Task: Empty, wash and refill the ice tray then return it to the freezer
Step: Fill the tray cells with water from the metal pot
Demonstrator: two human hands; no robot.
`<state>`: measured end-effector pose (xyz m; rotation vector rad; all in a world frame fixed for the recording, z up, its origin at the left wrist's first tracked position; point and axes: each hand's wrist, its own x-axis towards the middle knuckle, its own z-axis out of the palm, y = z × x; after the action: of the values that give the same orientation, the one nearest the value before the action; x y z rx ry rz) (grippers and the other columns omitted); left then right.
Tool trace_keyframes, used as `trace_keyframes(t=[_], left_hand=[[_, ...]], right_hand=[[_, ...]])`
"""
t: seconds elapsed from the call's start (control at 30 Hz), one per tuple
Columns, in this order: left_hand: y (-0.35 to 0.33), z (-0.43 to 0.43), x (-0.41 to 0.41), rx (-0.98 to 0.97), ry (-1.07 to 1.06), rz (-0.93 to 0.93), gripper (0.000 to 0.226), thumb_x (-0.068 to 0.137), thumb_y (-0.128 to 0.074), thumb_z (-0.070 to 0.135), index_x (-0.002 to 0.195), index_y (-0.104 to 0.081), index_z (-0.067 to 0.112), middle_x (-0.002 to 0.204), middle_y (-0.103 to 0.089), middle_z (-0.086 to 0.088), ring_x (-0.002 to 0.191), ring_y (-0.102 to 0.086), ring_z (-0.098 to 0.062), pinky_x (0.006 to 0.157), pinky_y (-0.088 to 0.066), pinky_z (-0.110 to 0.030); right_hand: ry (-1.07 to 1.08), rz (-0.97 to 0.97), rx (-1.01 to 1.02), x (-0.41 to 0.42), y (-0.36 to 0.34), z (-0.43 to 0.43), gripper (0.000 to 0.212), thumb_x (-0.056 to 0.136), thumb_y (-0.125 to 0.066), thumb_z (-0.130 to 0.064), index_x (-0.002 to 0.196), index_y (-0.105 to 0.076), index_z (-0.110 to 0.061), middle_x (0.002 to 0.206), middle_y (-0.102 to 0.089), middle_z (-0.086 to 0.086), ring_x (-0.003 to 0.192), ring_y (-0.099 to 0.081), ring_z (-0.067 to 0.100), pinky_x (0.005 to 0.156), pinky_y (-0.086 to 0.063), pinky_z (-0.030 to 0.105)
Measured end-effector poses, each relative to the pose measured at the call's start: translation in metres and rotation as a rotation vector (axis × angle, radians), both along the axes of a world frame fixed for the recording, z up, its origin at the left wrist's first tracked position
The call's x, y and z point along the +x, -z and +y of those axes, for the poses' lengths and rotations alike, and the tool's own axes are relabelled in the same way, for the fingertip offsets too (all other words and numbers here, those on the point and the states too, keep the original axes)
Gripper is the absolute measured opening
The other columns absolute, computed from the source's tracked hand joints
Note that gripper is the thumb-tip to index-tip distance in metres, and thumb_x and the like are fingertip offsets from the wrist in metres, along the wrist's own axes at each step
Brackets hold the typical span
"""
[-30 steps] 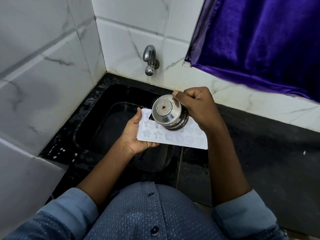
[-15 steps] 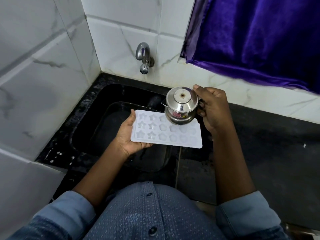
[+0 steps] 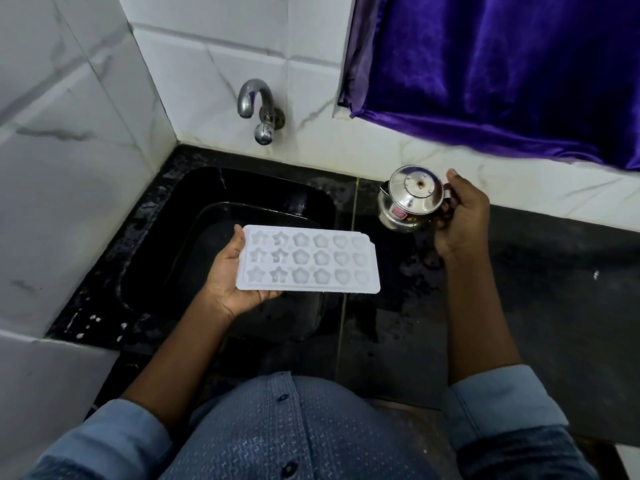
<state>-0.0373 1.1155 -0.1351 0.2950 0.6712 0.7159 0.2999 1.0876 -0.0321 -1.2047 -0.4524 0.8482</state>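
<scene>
Eighteen moulds face up as the ice tray [image 3: 308, 261] hangs level over the sink [image 3: 166, 237], its left end held in the left grip [image 3: 235, 275], the right grip [image 3: 460, 216] wrapped round the handle of the steel pot [image 3: 410, 199] at the table [image 3: 536, 289], and that tray looks like light, bendy plastic, probably brimful, so support both ends.

White tray [image 3: 308, 263], moulds patterned in stars, flowers and hearts. Pot [image 3: 412, 199] is shiny silver, with a small red label [image 3: 398, 213]. Sink [image 3: 194, 216] and counter [image 3: 554, 289] are both black. Tiles [image 3: 69, 133] white, veined grey. Curtain [image 3: 502, 64] deep purple. Shirt [image 3: 277, 434] blue, finely woven, dark buttons. Tap [image 3: 256, 98] dull silver.
</scene>
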Motion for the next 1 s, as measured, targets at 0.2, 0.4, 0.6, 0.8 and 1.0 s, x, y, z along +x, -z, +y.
trace_keyframes(t=[0.2,0.4,0.6,0.8,1.0], left_hand=[[-0.001,-0.002,0.008,-0.016,-0.004,0.048,0.082,0.099,-0.038,0.076,0.137,-0.069,0.011,0.150,-0.058,-0.021,0.135,-0.059,-0.044,0.110,-0.045,-0.065],[0.001,-0.001,0.024,-0.024,0.013,0.035,0.081,0.100,-0.038,0.076,0.141,-0.066,0.012,0.153,-0.056,-0.020,0.138,-0.056,-0.042,0.106,-0.050,-0.066],[-0.001,0.006,0.038,-0.011,0.008,0.069,0.080,0.101,-0.035,0.076,0.141,-0.067,0.014,0.153,-0.056,-0.018,0.139,-0.056,-0.042,0.104,-0.053,-0.064],[0.004,0.013,0.057,-0.007,0.008,0.107,0.081,0.102,-0.034,0.076,0.145,-0.063,0.015,0.154,-0.056,-0.018,0.139,-0.056,-0.042,0.101,-0.054,-0.065],[0.005,0.017,0.069,-0.006,0.011,0.122,0.080,0.103,-0.028,0.076,0.136,-0.071,0.018,0.154,-0.056,-0.016,0.138,-0.058,-0.040,0.097,-0.057,-0.060]], right_hand=[[0.054,0.133,-0.005,0.022,0.027,0.014,0.046,0.101,-0.062,-0.025,0.056,-0.052,-0.023,0.047,-0.046,-0.009,0.041,-0.042,0.006,0.043,-0.032,0.020],[0.054,0.142,-0.056,0.035,0.068,0.033,0.050,0.101,-0.060,-0.028,0.053,-0.045,-0.026,0.046,-0.037,-0.008,0.041,-0.031,0.007,0.043,-0.019,0.024],[0.051,0.170,-0.091,0.046,0.097,0.049,0.055,0.101,-0.061,-0.027,0.047,-0.048,-0.026,0.047,-0.039,-0.009,0.041,-0.034,0.006,0.042,-0.019,0.024],[0.049,0.197,-0.142,0.061,0.123,0.068,0.052,0.100,-0.062,-0.029,0.052,-0.044,-0.028,0.047,-0.036,-0.009,0.042,-0.031,0.007,0.043,-0.021,0.023],[0.018,0.188,-0.176,0.073,0.149,0.086,0.061,0.100,-0.063,-0.035,0.044,-0.043,-0.026,0.047,-0.034,-0.009,0.046,-0.030,0.010,0.052,-0.016,0.032]])
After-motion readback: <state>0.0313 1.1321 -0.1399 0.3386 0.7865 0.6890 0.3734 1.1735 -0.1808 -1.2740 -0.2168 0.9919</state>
